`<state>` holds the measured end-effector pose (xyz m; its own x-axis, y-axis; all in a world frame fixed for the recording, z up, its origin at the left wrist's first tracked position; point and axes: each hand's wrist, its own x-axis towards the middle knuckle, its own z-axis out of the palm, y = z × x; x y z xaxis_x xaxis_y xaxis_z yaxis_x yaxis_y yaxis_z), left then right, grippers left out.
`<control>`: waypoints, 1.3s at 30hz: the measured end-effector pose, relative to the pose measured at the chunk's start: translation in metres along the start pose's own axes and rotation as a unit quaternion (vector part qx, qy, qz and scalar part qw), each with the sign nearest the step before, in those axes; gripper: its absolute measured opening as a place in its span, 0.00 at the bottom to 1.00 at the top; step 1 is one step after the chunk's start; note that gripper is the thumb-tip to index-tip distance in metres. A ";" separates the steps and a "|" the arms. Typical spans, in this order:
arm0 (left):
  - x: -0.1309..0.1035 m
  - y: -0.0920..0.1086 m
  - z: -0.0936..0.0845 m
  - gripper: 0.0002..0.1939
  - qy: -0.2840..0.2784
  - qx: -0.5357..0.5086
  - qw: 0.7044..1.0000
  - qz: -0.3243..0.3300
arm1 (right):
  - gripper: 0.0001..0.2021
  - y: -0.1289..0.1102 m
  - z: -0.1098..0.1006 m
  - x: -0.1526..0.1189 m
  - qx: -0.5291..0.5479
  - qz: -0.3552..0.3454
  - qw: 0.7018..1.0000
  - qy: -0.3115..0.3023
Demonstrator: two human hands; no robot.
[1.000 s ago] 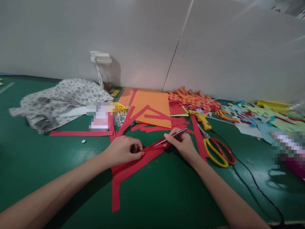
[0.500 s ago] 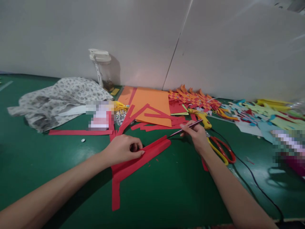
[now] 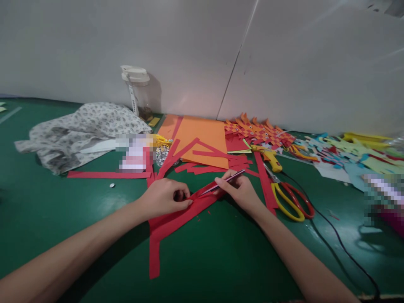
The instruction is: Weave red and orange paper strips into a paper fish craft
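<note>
A folded red paper piece (image 3: 186, 216) lies slantwise on the green table. My left hand (image 3: 166, 195) rests on its left part, thumb and fingers closed on the upper edge. In my right hand (image 3: 236, 189) is a dark, slim pencil (image 3: 232, 178), its tip pointing down-left onto the red paper near my left fingertips. The right hand's lower edge is over the paper's right end. A narrow red strip (image 3: 154, 259) extends toward me from beneath the left end.
Orange sheets (image 3: 205, 134) and red strips lie behind the hands. Scissors (image 3: 288, 202), a yellow glue gun (image 3: 271, 160) and its black cord are at right. Patterned cloth (image 3: 85, 130) and a lidded bottle (image 3: 139, 92) stand left. Woven orange-red pieces (image 3: 261, 130) lie by the wall.
My right hand has moved left with the pencil, from beyond the paper's right end to over it. The scissors are now more exposed. My left hand has stayed nearly still.
</note>
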<state>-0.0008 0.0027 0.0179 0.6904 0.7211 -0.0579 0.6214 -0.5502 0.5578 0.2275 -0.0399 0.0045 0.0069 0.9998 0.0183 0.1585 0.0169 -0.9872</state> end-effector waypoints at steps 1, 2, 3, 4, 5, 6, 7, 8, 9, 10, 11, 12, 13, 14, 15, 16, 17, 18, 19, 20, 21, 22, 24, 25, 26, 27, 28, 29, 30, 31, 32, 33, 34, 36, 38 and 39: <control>0.000 0.000 0.000 0.10 0.000 -0.001 1.000 0.002 | 0.15 0.001 -0.002 0.001 -0.005 0.000 1.000 0.002; 0.000 -0.001 0.000 0.09 0.000 -0.002 1.000 0.003 | 0.15 0.003 -0.005 0.002 -0.007 -0.003 1.000 0.008; 0.000 -0.001 0.000 0.09 0.000 -0.001 1.000 0.003 | 0.15 0.005 -0.010 0.004 -0.008 -0.009 1.000 0.018; 0.000 -0.001 0.000 0.09 0.000 0.000 1.000 0.002 | 0.16 0.006 -0.015 0.006 -0.008 -0.015 0.999 0.031; 0.000 -0.001 0.000 0.09 0.001 0.001 1.000 0.000 | 0.16 0.008 -0.020 0.008 -0.007 -0.025 0.998 0.050; 0.000 -0.001 0.000 0.09 0.002 0.003 1.000 -0.002 | 0.16 0.009 -0.025 0.009 -0.008 -0.034 0.997 0.071; 0.000 0.000 0.000 0.09 0.002 0.005 1.000 -0.004 | 0.17 0.009 -0.030 0.011 -0.013 -0.041 0.995 0.092; 0.000 0.000 0.000 0.09 0.002 0.005 1.000 -0.005 | 0.17 0.009 -0.035 0.012 -0.019 -0.047 0.992 0.113; 0.000 0.000 0.000 0.09 0.002 0.005 1.000 -0.007 | 0.17 0.008 -0.038 0.012 -0.025 -0.051 0.990 0.131; 0.000 0.000 0.000 0.09 0.001 0.004 1.000 -0.008 | 0.17 0.008 -0.040 0.012 -0.029 -0.055 0.988 0.144; -0.001 0.000 0.000 0.09 0.001 0.003 1.000 -0.008 | 0.17 0.007 -0.040 0.012 -0.029 -0.060 0.986 0.150; -0.001 0.001 0.000 0.09 0.000 0.002 1.000 -0.008 | 0.17 0.006 -0.039 0.011 -0.027 -0.065 0.986 0.148; -0.001 0.001 0.000 0.09 0.000 0.001 1.000 -0.007 | 0.16 0.006 -0.036 0.009 -0.020 -0.069 0.988 0.140; 0.000 0.001 0.001 0.09 0.000 0.001 1.000 -0.007 | 0.16 0.006 -0.033 0.008 -0.014 -0.069 0.990 0.124; 0.000 0.001 0.000 0.09 0.000 0.002 1.000 -0.006 | 0.15 0.006 -0.029 0.006 -0.010 -0.065 0.993 0.102; 0.000 0.000 0.000 0.09 0.000 0.002 1.000 -0.006 | 0.15 0.006 -0.026 0.005 -0.009 -0.057 0.995 0.078; 0.000 0.000 0.000 0.09 0.000 0.002 1.000 -0.006 | 0.15 0.006 -0.023 0.004 -0.010 -0.047 0.997 0.056; 0.000 0.000 0.000 0.09 0.000 0.001 1.000 -0.005 | 0.15 0.007 -0.021 0.004 -0.011 -0.038 0.998 0.039; 0.000 0.001 0.000 0.09 0.000 0.000 1.000 -0.004 | 0.16 0.007 -0.020 0.005 -0.012 -0.032 0.999 0.030; 0.000 0.001 0.000 0.09 -0.001 0.000 1.000 -0.003 | 0.16 0.007 -0.021 0.006 -0.012 -0.029 0.999 0.032; 0.000 0.001 0.000 0.09 -0.001 0.001 1.000 -0.003 | 0.16 0.008 -0.023 0.007 -0.011 -0.029 0.999 0.043; 0.000 0.001 -0.001 0.09 -0.001 0.002 1.000 -0.004 | 0.16 0.008 -0.026 0.009 -0.010 -0.031 0.998 0.061; 0.000 0.000 0.000 0.09 0.000 0.003 1.000 -0.005 | 0.17 0.008 -0.034 0.011 -0.013 -0.034 0.995 0.097; 0.000 0.000 0.000 0.09 0.002 0.003 1.000 -0.004 | 0.17 0.008 -0.036 0.012 -0.015 -0.036 0.993 0.110; 0.000 0.000 0.000 0.09 0.003 0.001 1.000 -0.003 | 0.18 0.008 -0.038 0.012 -0.017 -0.039 0.992 0.118; 0.000 0.000 0.000 0.09 0.004 0.000 1.000 -0.002 | 0.18 0.007 -0.039 0.012 -0.018 -0.044 0.991 0.122; 0.000 -0.001 0.000 0.09 0.004 -0.001 1.000 -0.003 | 0.18 0.007 -0.038 0.011 -0.016 -0.048 0.991 0.121; 0.000 -0.001 0.001 0.09 0.005 0.000 1.000 -0.004 | 0.18 0.006 -0.036 0.009 -0.013 -0.053 0.992 0.115; 0.000 -0.001 0.001 0.09 0.005 0.001 1.000 -0.005 | 0.17 0.006 -0.032 0.008 -0.008 -0.057 0.993 0.105; 0.000 0.000 0.001 0.09 0.004 0.001 1.000 -0.005 | 0.17 0.005 -0.029 0.006 -0.004 -0.056 0.994 0.089; -0.001 0.000 0.001 0.09 0.003 0.002 1.000 -0.005 | 0.16 0.005 -0.025 0.005 -0.002 -0.051 0.996 0.070; -0.001 0.000 0.001 0.09 0.002 0.002 1.000 -0.004 | 0.16 0.005 -0.022 0.004 0.000 -0.044 0.998 0.050; -0.001 0.000 0.000 0.09 0.001 0.002 1.000 -0.003 | 0.16 0.006 -0.020 0.003 0.001 -0.037 0.999 0.036; 0.000 0.001 0.000 0.09 0.001 0.002 1.000 -0.002 | 0.16 0.007 -0.021 0.004 0.001 -0.031 0.999 0.033; 0.000 0.001 0.000 0.09 0.001 0.002 1.000 -0.004 | 0.16 0.007 -0.026 0.007 -0.004 -0.042 0.997 0.069; 0.000 0.001 0.000 0.09 0.001 0.002 1.000 -0.006 | 0.16 0.007 -0.030 0.008 -0.010 -0.050 0.994 0.094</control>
<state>-0.0002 0.0021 0.0184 0.6824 0.7283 -0.0616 0.6305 -0.5439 0.5538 0.2585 -0.0317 0.0020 0.1744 0.9736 0.1475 0.1880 0.1141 -0.9755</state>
